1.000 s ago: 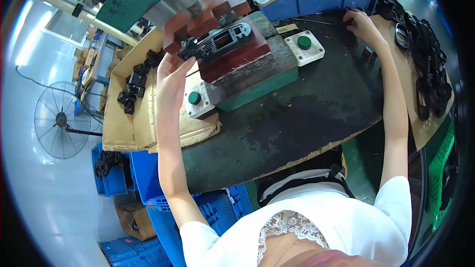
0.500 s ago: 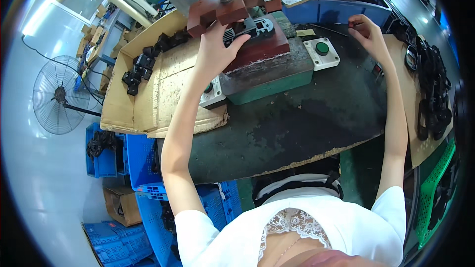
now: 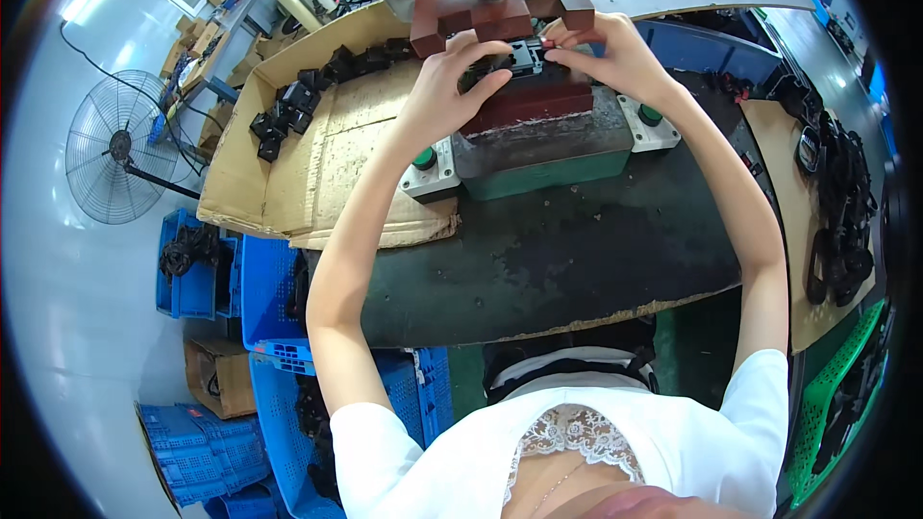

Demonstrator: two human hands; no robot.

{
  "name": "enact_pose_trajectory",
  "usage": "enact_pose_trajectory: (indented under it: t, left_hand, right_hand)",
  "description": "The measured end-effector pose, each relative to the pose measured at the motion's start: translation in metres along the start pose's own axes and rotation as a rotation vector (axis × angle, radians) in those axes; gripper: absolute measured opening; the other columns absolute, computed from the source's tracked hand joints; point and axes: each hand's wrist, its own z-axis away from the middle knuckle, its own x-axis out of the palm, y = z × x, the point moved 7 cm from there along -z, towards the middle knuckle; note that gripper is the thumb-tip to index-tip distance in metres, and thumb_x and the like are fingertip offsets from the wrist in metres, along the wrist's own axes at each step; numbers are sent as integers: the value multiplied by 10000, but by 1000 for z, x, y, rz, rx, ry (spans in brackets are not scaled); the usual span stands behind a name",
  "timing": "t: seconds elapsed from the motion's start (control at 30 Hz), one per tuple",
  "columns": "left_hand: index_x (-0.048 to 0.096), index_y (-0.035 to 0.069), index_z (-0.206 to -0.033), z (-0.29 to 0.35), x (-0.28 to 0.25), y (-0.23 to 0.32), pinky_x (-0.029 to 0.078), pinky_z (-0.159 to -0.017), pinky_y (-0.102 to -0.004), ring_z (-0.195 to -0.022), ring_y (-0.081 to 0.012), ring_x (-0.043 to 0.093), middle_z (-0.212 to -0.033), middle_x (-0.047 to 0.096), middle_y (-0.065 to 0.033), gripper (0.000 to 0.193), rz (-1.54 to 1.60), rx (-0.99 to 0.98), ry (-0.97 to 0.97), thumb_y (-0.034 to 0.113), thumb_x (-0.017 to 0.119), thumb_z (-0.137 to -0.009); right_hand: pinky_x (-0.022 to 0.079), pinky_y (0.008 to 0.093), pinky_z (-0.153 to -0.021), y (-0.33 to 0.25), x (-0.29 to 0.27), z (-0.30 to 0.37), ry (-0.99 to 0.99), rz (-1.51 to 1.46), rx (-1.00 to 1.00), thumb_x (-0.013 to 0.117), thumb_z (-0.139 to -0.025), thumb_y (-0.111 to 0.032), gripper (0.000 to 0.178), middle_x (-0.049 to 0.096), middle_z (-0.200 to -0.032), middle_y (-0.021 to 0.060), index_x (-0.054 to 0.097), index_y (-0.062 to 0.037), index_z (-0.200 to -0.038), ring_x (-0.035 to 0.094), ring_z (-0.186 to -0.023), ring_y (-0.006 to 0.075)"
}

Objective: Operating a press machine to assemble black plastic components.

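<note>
Top centre: left hand (image 3: pixel 444 86) and right hand (image 3: pixel 615 56) both pinch one black part (image 3: pixel 519 58) seated on the red-brown die block (image 3: pixel 529 104) under the press. Two green buttons (image 3: pixel 424 158), one either side. One cardboard tray (image 3: pixel 288 173) upper left holds many black parts. Earlier the right hand was away at the right pile; now it has joined the left.
</note>
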Motion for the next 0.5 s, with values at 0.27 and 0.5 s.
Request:
enact_pose_trajectory:
  t: [0.27, 0.5]
  left_hand:
    - [624, 22, -972, 56, -42, 21, 477, -781, -340, -869, -293, 613, -968, 629, -119, 195, -73, 50, 91, 51, 655, -783]
    - [571, -8, -854, 105, -28, 10, 467, -714, -372, -814, -316, 570, -913, 571, -112, 127, -179, -120, -120, 13, 640, -750]
  right_hand:
    - [506, 274, -708, -5, 6, -8, -172, 129, -15, 657, -797, -45, 105, 656, -870, 76, 622, 13, -877, 583, -642, 142]
    - [483, 377, -715, -25, 8, -11, -238, 467, -140, 571, -872, -164, 156, 641, -813, 125, 602, -41, -964, 609, -750, 307]
